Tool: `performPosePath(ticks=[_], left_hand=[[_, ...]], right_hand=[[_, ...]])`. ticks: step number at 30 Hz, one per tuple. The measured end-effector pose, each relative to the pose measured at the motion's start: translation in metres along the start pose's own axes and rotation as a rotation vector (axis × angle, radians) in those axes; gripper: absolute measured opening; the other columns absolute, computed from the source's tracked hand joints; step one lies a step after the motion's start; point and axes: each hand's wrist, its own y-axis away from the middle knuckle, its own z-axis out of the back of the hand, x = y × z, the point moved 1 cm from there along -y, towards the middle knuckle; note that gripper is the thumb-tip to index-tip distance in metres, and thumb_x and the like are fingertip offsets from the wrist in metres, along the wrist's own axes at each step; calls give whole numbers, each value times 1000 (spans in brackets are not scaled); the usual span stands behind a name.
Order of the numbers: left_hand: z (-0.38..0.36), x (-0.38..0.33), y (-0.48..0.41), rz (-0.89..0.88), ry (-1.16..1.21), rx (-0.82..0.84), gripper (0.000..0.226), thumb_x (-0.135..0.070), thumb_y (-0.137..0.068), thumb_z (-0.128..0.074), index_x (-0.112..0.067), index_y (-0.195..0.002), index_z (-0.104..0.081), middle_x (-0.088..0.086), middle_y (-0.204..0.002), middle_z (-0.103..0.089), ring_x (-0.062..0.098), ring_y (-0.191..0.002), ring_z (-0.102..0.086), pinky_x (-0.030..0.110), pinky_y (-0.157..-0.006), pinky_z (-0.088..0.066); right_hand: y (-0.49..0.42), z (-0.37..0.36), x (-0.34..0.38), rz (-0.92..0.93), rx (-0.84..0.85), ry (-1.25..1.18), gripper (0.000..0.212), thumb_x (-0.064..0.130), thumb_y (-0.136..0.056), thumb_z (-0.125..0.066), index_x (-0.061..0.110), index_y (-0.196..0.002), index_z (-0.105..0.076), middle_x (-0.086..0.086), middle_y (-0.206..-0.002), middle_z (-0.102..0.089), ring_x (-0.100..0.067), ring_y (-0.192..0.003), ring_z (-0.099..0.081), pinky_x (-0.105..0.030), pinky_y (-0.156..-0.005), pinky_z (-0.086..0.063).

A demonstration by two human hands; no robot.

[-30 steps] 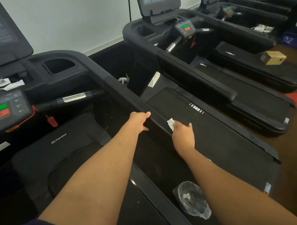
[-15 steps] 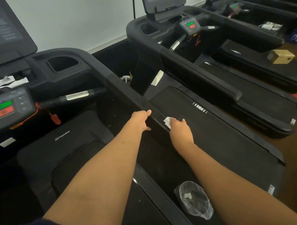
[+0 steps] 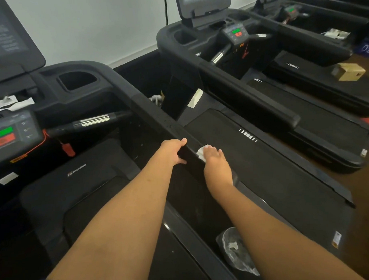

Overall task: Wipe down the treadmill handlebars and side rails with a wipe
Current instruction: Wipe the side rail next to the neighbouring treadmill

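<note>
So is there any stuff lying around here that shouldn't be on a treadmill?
Yes. A crumpled clear plastic bag lies by the near treadmill's base, white crumpled papers sit on its console, and a small tan cardboard box rests on a far treadmill's belt. The white wipe under the right hand belongs.

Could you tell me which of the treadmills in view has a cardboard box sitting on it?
The far right treadmill: a tan cardboard box sits on its deck. The nearest and middle ones carry no box.
</note>
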Motion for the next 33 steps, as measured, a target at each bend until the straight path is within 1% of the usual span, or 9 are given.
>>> performPosePath(ticks=[4,8,10,14,18,24,29,31,33], left_hand=[[1,-2,-1,9,26,9,70,-20,-85,-81,-8,-142,-43,21,-135,-56,47,-127,-54,66,-98,-50],[0,-2,2,7,83,21,59,-14,-91,-76,-5,-141,-45,21,-137,-57,47,-127,-55,67,-100,-48],[0,-2,0,1,73,21,59,-14,-91,-76,-5,-140,-46,20,-136,-56,47,-127,-55,67,-99,-49],[-1,-1,-12,5,44,9,61,-19,-85,-82,-4,-136,-51,21,-128,-59,48,-121,-58,67,-81,-57],[0,-2,-11,1,66,-5,53,-16,-87,-81,-5,-129,-52,24,-127,-58,49,-121,-57,68,-87,-54],[2,-1,-7,-12,46,9,50,-18,-88,-79,-5,-128,-53,23,-127,-60,47,-120,-59,66,-87,-55],[2,-2,-6,-12,37,-9,63,-19,-86,-81,-9,-139,-49,24,-138,-53,49,-127,-53,64,-91,-55],[2,-2,-6,-10,33,-9,63,-19,-87,-81,-8,-140,-48,23,-137,-55,48,-126,-55,65,-92,-54],[2,-3,-3,-21,48,0,59,-18,-89,-79,-6,-138,-49,22,-133,-58,47,-121,-59,64,-92,-55]], right_hand=[[7,-1,-10,239,8,51,65,-8,-96,-40,11,-154,-20,-5,-161,-18,-17,-149,-10,-21,-114,8],[-20,-3,-15,-70,52,-49,67,-16,-89,-38,18,-148,-36,-6,-147,-45,-25,-145,-26,-35,-113,-29],[-24,-4,-8,-143,36,-43,64,-14,-90,-43,16,-146,-39,-8,-138,-52,-28,-140,-34,-36,-110,-36],[-1,-12,1,74,-55,-27,63,-12,-90,-46,6,-148,-34,-11,-152,-37,-24,-145,-27,-27,-119,-6],[5,-11,-6,231,-56,30,64,-13,-92,-43,7,-151,-30,-9,-158,-27,-19,-148,-18,-24,-114,10],[-12,-11,6,-10,-22,-20,73,-18,-90,-39,14,-154,-23,0,-160,-21,-14,-149,-12,-29,-120,-2],[4,-13,4,159,-6,31,67,-7,-97,-42,12,-155,-15,-5,-162,-13,-18,-150,-5,-23,-114,9],[0,-11,1,129,-7,4,65,-8,-95,-44,14,-154,-23,-4,-160,-22,-19,-149,-15,-23,-117,-4],[-16,-9,3,-41,32,-55,63,-11,-90,-47,15,-147,-36,-4,-147,-44,-23,-137,-37,-28,-109,-32]])
